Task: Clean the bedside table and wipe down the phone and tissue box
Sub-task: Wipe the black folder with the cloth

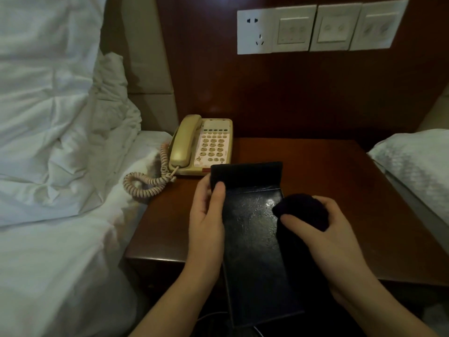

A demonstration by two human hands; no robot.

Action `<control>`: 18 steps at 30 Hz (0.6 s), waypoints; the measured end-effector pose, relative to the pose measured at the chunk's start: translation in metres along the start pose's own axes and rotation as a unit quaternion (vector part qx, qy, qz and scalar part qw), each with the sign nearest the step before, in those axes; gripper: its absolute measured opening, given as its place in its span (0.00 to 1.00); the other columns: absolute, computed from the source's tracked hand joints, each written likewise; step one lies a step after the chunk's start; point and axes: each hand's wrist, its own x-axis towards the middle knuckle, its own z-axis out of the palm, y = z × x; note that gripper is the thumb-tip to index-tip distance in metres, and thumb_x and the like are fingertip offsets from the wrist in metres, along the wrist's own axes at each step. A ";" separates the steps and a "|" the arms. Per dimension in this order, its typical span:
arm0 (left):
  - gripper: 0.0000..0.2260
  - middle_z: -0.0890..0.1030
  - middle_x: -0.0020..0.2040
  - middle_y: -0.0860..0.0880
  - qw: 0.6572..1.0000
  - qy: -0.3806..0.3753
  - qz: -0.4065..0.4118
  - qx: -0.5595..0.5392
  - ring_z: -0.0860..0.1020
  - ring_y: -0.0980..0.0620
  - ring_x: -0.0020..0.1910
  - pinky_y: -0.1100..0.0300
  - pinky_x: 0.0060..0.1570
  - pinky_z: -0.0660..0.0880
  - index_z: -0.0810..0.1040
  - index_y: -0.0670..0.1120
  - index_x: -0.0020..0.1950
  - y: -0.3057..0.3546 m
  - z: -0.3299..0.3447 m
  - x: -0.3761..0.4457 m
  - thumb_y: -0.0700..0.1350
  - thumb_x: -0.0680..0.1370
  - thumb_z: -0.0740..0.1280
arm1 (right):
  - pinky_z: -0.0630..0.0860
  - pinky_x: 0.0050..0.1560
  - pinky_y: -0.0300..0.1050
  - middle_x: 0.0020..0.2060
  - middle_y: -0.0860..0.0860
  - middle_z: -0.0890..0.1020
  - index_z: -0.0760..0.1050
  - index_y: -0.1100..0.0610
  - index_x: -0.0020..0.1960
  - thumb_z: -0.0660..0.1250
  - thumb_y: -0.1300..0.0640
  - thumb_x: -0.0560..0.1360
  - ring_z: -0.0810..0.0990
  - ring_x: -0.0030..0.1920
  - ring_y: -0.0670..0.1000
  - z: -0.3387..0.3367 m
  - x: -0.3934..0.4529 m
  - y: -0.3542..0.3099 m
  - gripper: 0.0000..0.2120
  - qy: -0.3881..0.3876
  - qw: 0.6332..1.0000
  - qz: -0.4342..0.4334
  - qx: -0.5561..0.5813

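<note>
The tissue box (255,237) points long-ways away from the person, left hand (206,215) gripping its left side, right hand (315,222) fingers curled round the dark cloth (301,210) on its right side.

Both forearms enter from 6 o'clock, converging toward centre. Left hand (206,215): fingers curled, thumb laid flat pointing 12 o'clock, gripping the tissue box (252,229). Right hand (313,222) at 3 o'clock of it, fingers wrapped around a dark cloth (301,207).
</note>
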 end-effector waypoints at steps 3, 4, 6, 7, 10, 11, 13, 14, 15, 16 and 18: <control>0.11 0.85 0.51 0.53 1.000 -0.004 0.003 -0.020 0.83 0.56 0.52 0.63 0.50 0.80 0.81 0.52 0.56 0.003 -0.001 0.001 0.54 0.78 0.66 | 0.79 0.41 0.48 0.49 0.48 0.80 0.72 0.47 0.54 0.78 0.56 0.69 0.82 0.47 0.52 0.000 0.000 -0.002 0.19 0.020 1.000 -0.013 -0.004; 0.13 0.85 0.49 0.53 1.000 0.001 0.011 -0.011 0.83 0.56 0.50 0.63 0.48 0.79 0.81 0.49 0.54 0.003 -0.002 0.001 0.56 0.76 0.67 | 0.79 0.41 0.47 0.49 0.48 0.79 0.72 0.47 0.54 0.78 0.56 0.70 0.81 0.47 0.51 0.000 0.001 -0.002 0.19 0.025 1.000 -0.016 -0.004; 0.14 0.83 0.45 0.54 0.999 0.005 0.019 0.025 0.81 0.58 0.46 0.66 0.45 0.78 0.80 0.46 0.51 0.000 -0.004 0.002 0.55 0.74 0.70 | 0.78 0.41 0.46 0.49 0.48 0.79 0.72 0.47 0.55 0.77 0.56 0.70 0.81 0.47 0.50 0.000 0.001 -0.003 0.19 0.034 0.999 -0.020 0.003; 0.11 0.83 0.44 0.55 0.999 0.005 0.019 0.037 0.81 0.59 0.45 0.66 0.43 0.77 0.80 0.46 0.51 -0.002 -0.005 0.002 0.52 0.75 0.72 | 0.77 0.40 0.45 0.50 0.48 0.79 0.72 0.47 0.55 0.77 0.57 0.70 0.81 0.47 0.50 0.000 0.002 -0.003 0.19 0.039 0.999 -0.018 0.014; 0.14 0.82 0.52 0.57 0.999 0.011 0.004 0.053 0.82 0.62 0.46 0.65 0.42 0.79 0.77 0.51 0.59 -0.006 -0.005 0.002 0.41 0.76 0.75 | 0.77 0.38 0.42 0.49 0.48 0.80 0.73 0.49 0.57 0.76 0.59 0.70 0.82 0.46 0.49 0.000 0.003 -0.004 0.19 0.056 0.996 -0.010 0.075; 0.18 0.81 0.54 0.56 0.998 0.020 -0.001 0.053 0.82 0.64 0.46 0.68 0.42 0.79 0.76 0.51 0.62 -0.007 -0.005 0.002 0.40 0.76 0.75 | 0.78 0.39 0.44 0.50 0.49 0.81 0.74 0.49 0.57 0.76 0.59 0.70 0.82 0.47 0.50 0.000 0.002 -0.004 0.19 0.060 0.994 -0.011 0.093; 0.20 0.78 0.57 0.58 0.998 0.032 -0.003 0.061 0.80 0.70 0.45 0.73 0.42 0.76 0.74 0.52 0.65 -0.007 -0.004 0.002 0.41 0.76 0.74 | 0.80 0.42 0.48 0.50 0.49 0.81 0.74 0.47 0.56 0.77 0.59 0.70 0.83 0.48 0.52 0.002 0.000 -0.003 0.19 0.070 0.991 -0.022 0.111; 0.20 0.77 0.57 0.59 0.997 0.036 -0.005 0.072 0.79 0.73 0.45 0.75 0.42 0.74 0.74 0.52 0.66 -0.007 -0.004 0.002 0.42 0.76 0.74 | 0.80 0.41 0.48 0.49 0.49 0.82 0.74 0.47 0.56 0.77 0.59 0.69 0.84 0.47 0.51 0.003 -0.001 -0.003 0.19 0.072 0.990 -0.029 0.116; 0.19 0.77 0.57 0.60 0.996 0.038 -0.008 0.083 0.78 0.75 0.46 0.76 0.42 0.74 0.74 0.53 0.66 -0.008 -0.003 0.002 0.43 0.77 0.74 | 0.80 0.40 0.47 0.48 0.48 0.83 0.75 0.46 0.55 0.77 0.59 0.69 0.84 0.45 0.50 0.004 -0.002 -0.003 0.19 0.071 0.989 -0.033 0.124; 0.19 0.77 0.57 0.61 0.995 0.042 -0.012 0.088 0.77 0.76 0.46 0.76 0.43 0.74 0.74 0.54 0.66 -0.009 -0.003 0.002 0.45 0.77 0.74 | 0.80 0.40 0.47 0.47 0.48 0.83 0.75 0.46 0.55 0.76 0.59 0.69 0.85 0.44 0.49 0.005 -0.003 -0.003 0.19 0.066 0.988 -0.033 0.138; 0.18 0.77 0.57 0.62 0.994 0.048 -0.012 0.095 0.77 0.75 0.49 0.72 0.47 0.77 0.75 0.56 0.66 -0.011 -0.003 0.000 0.46 0.77 0.73 | 0.81 0.40 0.48 0.44 0.47 0.85 0.76 0.47 0.55 0.76 0.60 0.69 0.86 0.44 0.49 0.006 -0.004 -0.004 0.18 0.055 0.983 -0.026 0.171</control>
